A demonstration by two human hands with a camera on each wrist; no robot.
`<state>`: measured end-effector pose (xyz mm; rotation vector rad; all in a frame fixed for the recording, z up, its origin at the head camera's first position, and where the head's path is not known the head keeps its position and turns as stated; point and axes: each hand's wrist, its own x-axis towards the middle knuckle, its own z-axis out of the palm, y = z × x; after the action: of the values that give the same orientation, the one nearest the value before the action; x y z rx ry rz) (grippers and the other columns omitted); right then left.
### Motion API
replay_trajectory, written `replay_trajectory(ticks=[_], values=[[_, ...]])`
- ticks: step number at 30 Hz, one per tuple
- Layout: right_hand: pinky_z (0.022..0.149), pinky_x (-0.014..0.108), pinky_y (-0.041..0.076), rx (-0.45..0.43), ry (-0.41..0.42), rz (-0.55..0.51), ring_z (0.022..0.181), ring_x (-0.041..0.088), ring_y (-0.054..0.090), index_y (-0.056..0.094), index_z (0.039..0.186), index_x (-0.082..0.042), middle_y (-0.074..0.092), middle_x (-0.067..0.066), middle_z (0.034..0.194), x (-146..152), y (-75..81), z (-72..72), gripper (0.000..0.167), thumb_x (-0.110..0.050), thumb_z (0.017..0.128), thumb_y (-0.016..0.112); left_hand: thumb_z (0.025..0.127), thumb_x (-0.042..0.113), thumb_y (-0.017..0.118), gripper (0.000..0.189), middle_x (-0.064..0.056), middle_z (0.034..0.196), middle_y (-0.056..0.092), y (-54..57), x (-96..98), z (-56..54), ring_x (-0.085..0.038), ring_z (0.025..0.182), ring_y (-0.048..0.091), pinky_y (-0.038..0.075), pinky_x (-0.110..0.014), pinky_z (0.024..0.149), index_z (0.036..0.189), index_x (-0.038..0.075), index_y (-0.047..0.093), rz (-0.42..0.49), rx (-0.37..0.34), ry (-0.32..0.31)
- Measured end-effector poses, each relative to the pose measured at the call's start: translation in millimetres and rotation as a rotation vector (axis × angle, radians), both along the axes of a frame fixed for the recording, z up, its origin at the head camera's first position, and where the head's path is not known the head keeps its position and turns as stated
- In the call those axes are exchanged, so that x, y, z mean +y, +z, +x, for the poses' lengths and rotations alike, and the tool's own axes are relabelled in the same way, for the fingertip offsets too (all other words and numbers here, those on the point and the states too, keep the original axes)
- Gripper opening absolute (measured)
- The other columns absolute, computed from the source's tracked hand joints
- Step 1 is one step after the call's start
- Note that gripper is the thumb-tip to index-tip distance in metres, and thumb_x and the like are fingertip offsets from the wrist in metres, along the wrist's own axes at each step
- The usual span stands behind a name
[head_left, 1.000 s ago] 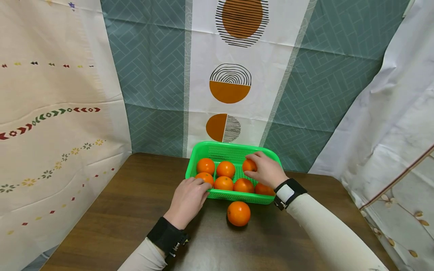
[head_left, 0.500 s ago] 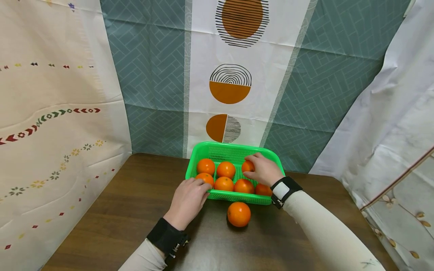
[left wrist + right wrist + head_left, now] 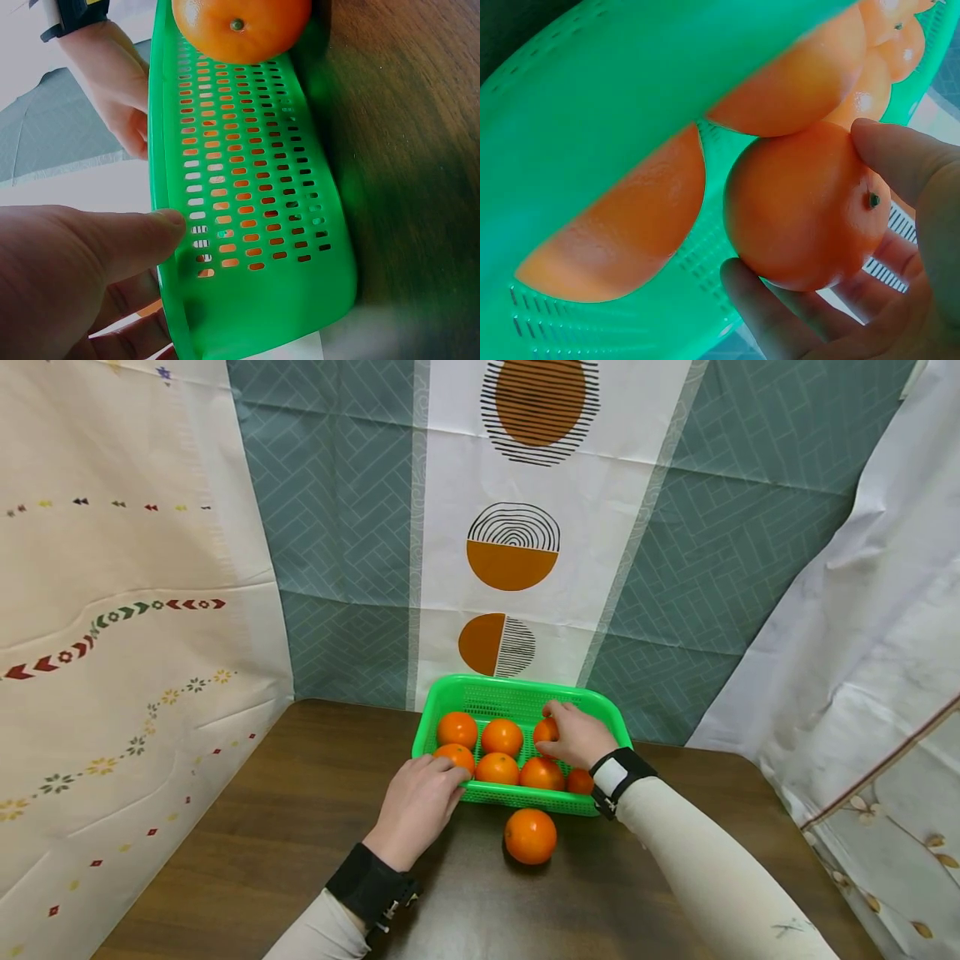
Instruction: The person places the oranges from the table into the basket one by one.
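A green plastic basket (image 3: 517,795) with perforated walls holds several oranges in two rows. My left hand (image 3: 420,797) grips its front left rim; in the left wrist view the thumb (image 3: 139,236) lies on the outer wall and the other fingers curl over to the inside. Inside the basket, at the back right, my right hand (image 3: 582,739) holds an orange (image 3: 802,210) between thumb and fingers. That orange touches a neighbouring orange (image 3: 795,82) in the right wrist view. Another orange (image 3: 630,225) sits apart in the front right corner, partly hidden by the rim.
One loose orange (image 3: 530,837) rests on the brown wooden table (image 3: 300,827), just in front of the basket. Behind the table hangs a patterned cloth (image 3: 345,560), close to the basket's back edge. Pale cloths hang at both sides.
My right hand has shifted slightly left with the orange, showing less of the orange in the front right corner. The left hand keeps its place on the rim.
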<state>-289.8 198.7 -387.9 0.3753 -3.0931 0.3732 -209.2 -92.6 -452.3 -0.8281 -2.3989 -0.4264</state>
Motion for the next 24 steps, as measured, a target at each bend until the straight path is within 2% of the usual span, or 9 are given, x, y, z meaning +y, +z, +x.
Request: replay_trajectory(ticks=[6,24], values=[[0.082,0.046,0.058,-0.017,-0.007,-0.003,0.091,0.029,0.064,0.059,0.138,-0.005,0.065,0.014,0.115,-3.4,0.8,-2.6,0.052,-0.03,0.099,0.082,0.091,0.015,0.094,0.017,0.002,0.096,0.073,0.8,-0.1,1.0,-0.025,0.086,0.065,0.056,-0.039,0.078,0.102,0.017,0.081,0.004,0.007,-0.002],[0.088,0.05,0.059,-0.033,-0.006,0.047,0.095,0.033,0.067,0.062,0.143,-0.004,0.066,0.019,0.122,-8.5,-7.5,-11.5,0.053,-0.028,0.1,0.082,0.091,0.014,0.093,0.016,0.002,0.095,0.072,2.0,-1.6,1.3,-0.024,0.086,0.065,0.057,-0.04,0.079,0.101,0.017,0.081,-0.005,0.017,-0.004]])
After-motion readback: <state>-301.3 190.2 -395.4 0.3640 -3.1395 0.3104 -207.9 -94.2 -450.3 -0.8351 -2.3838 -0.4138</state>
